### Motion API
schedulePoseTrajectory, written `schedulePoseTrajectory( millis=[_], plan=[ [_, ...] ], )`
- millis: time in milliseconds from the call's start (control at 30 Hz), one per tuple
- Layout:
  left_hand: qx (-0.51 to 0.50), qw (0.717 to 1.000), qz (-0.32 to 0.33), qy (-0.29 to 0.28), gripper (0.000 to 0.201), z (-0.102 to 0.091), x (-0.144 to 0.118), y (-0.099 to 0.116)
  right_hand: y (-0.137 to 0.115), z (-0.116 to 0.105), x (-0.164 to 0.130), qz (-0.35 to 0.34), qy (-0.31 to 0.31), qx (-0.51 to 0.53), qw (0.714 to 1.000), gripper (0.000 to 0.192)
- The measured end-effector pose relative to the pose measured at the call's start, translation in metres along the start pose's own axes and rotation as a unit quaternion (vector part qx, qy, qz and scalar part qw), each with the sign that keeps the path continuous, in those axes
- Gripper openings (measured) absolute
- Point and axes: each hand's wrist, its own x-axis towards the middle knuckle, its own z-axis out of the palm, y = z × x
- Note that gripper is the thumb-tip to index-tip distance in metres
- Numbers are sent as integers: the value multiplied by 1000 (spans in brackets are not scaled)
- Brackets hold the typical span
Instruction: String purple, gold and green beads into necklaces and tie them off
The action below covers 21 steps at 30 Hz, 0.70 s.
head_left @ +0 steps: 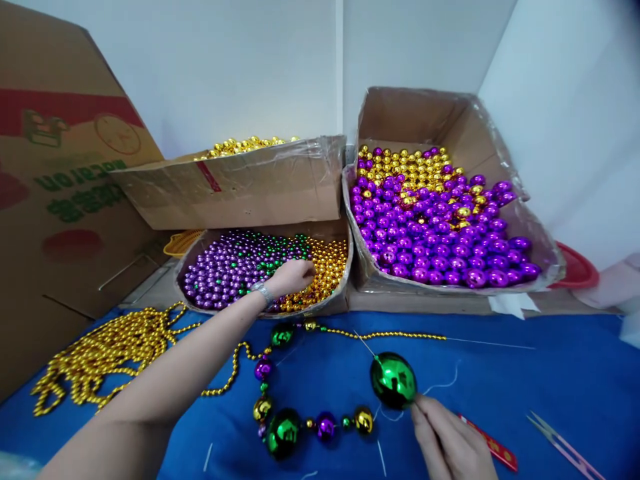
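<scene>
My right hand [453, 440] pinches a large shiny green bead [393, 381] at its lower right edge. A thin needle [367, 345] sticks out of the bead's upper left, and white thread trails behind it. My left hand [295, 275] is over the gold side of a low box of small beads [235, 267]; its fingers are curled closed, and what they hold is hidden. On the blue cloth between my arms lies a strung bead necklace [283, 433] with green, purple and gold beads, joined to a fine gold bead strand [390, 335].
A pile of gold bead strands [115, 353] lies at left beside a big cardboard carton [55, 200]. Behind right stands a box of large purple and gold beads [425, 233]. Pink-handled tweezers [565, 443] and a red strip [493, 445] lie at right.
</scene>
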Motion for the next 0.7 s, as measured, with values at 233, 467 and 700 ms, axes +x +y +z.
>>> schedulePoseTrajectory(
  millis=[233,467,700],
  plan=[
    [131,986,-46,-95,29,33,25,7,-6,1,10,18,1,28,999,18],
    [102,989,-42,-97,28,38,26,8,-10,1,12,59,-15,51,997,19],
    [-88,996,-1,-17,25,-3,6,35,-8,1,16,58,-5,61,996,17]
  ],
)
